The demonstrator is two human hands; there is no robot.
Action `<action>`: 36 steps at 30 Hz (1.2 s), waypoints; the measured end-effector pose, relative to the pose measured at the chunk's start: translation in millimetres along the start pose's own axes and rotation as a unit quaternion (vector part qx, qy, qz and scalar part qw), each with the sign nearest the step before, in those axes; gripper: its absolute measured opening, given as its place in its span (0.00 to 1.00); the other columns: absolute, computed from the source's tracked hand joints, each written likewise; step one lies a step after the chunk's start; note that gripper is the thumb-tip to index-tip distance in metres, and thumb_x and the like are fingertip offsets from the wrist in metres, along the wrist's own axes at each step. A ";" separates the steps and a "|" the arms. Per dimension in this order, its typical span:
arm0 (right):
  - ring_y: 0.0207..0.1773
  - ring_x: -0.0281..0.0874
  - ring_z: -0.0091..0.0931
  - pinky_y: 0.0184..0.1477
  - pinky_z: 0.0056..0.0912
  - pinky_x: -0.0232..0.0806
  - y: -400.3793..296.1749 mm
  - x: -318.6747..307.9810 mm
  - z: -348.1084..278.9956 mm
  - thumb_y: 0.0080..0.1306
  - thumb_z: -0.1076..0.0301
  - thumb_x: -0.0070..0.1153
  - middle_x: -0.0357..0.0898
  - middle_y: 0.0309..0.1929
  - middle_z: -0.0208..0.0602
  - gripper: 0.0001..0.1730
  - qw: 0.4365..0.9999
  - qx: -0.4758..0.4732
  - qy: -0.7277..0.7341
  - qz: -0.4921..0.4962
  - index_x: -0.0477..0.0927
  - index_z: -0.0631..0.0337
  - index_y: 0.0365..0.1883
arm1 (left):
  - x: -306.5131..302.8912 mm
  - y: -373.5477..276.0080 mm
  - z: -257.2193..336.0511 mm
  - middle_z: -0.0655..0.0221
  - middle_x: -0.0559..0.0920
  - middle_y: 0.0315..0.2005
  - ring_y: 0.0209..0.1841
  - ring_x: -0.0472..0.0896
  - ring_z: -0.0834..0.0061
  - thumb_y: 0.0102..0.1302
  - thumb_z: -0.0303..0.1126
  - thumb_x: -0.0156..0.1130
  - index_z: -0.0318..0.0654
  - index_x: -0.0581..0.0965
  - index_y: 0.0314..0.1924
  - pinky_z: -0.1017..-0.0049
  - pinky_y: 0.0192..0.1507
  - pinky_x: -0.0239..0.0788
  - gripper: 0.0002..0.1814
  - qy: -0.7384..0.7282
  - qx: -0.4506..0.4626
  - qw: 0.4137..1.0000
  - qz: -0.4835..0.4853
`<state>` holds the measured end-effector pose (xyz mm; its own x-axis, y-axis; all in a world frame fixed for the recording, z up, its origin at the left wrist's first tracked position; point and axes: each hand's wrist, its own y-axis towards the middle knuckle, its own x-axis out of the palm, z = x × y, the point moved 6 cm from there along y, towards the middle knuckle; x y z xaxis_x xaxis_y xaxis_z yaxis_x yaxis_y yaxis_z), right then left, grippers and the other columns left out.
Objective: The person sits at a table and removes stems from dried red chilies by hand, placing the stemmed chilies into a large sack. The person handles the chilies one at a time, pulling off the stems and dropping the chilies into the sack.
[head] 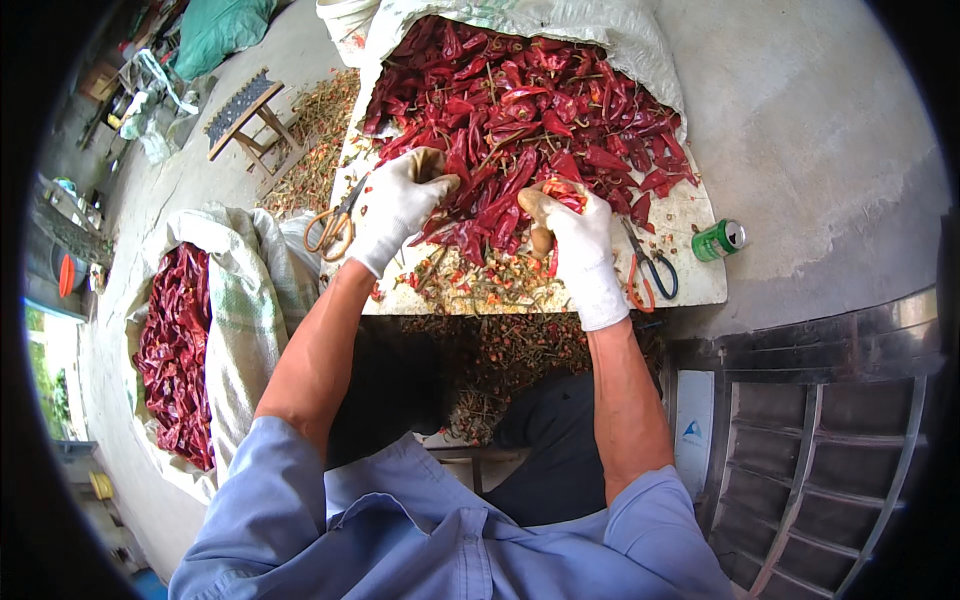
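Observation:
Dried red chilli peppers (517, 112) spill from a white woven sack (637, 52) across the worn board (694, 255) before me. My left hand (405, 199), in a white glove with tan fingertips, hovers at the near left of the heap, thumb apart from the curled fingers; nothing shows between them. In my gloved right hand (577, 229) are broken red chilli pieces (568, 196), some showing orange insides. Orange-handled scissors (330, 229) lie beside my left wrist. Another pair of scissors (646, 274), with one orange and one dark handle loop, rests right of my right hand.
Cut stems and seeds (480, 281) litter the board's near edge, with more stem waste (510, 352) below. A green can (718, 240) stands at right. On the left are an open sack of chillies (176, 352) and a small wooden stool (247, 112). A metal-framed panel (817, 450) is lower right.

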<state>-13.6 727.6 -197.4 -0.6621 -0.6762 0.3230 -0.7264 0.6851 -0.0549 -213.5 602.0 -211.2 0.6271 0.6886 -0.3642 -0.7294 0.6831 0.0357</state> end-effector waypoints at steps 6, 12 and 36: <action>0.34 0.89 0.32 0.29 0.33 0.83 0.0 23.3 20.2 0.74 0.65 0.61 0.88 0.38 0.40 0.13 0.986 0.095 0.122 -0.065 0.82 0.67 0.49 | 3.9 -54.8 74.2 0.63 0.87 0.42 0.44 0.86 0.66 0.58 0.25 0.74 0.42 0.84 0.50 0.69 0.48 0.79 0.18 0.182 0.323 0.929 0.004; 0.51 0.85 0.26 0.54 0.32 0.80 -3.2 32.3 16.1 0.75 0.70 0.60 0.85 0.52 0.38 0.16 0.970 0.060 0.217 -0.090 0.80 0.68 0.58 | 13.0 -75.7 105.0 0.65 0.85 0.46 0.54 0.83 0.58 0.52 0.25 0.74 0.41 0.84 0.48 0.61 0.55 0.75 0.20 0.253 0.485 0.837 -0.032; 0.33 0.86 0.24 0.31 0.26 0.78 10.9 -7.9 4.9 0.65 0.81 0.66 0.88 0.36 0.40 0.13 0.999 -0.003 0.045 -0.004 0.81 0.67 0.48 | 37.3 -9.6 -38.8 0.51 0.87 0.40 0.47 0.86 0.50 0.57 0.38 0.73 0.38 0.85 0.48 0.59 0.55 0.76 0.20 0.372 0.047 0.915 -0.151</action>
<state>-17.2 739.1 -205.1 -0.6369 -0.6544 0.4077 -0.7300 0.6819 -0.0460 -193.7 611.7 -261.2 0.4109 0.1325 -0.9020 -0.5042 0.8573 -0.1037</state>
